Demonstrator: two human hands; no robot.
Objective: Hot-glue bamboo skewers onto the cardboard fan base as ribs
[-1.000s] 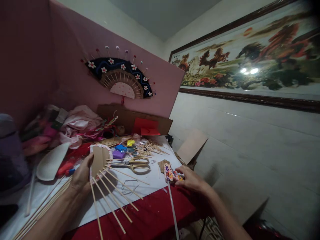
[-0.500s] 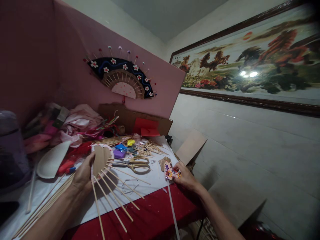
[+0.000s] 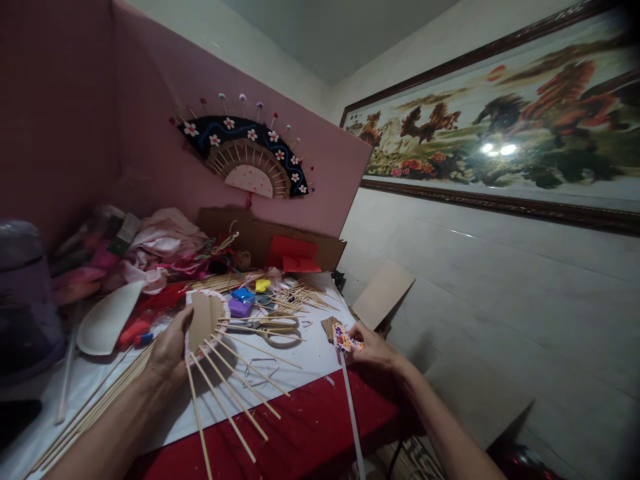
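Note:
My left hand (image 3: 173, 347) is closed on the edge of a half-round cardboard fan base (image 3: 206, 323) with a pale patterned rim. Several thin wooden sticks (image 3: 235, 390) spread out from the base towards the table's front edge. Over the table's right side, my right hand (image 3: 373, 348) grips a glue gun (image 3: 346, 339) with a colourful floral pattern. A long whitish stick (image 3: 353, 413) hangs down from the gun. Beside its front end is a small brown cardboard piece (image 3: 329, 327). Scissors (image 3: 280, 331) lie behind the fan sticks, partly covered by them.
Clay packs in purple (image 3: 240, 308), blue (image 3: 243, 295) and yellow (image 3: 263, 285) lie behind the scissors, near loose sticks (image 3: 305, 298). A white curved dish-like piece (image 3: 107, 320) stands at left. A decorated dark fan (image 3: 250, 137) hangs on the pink board (image 3: 320, 167).
My right hand and the glue gun have shifted slightly to the right, and the gun has turned a little. My left hand still holds the fan base almost unmoved.

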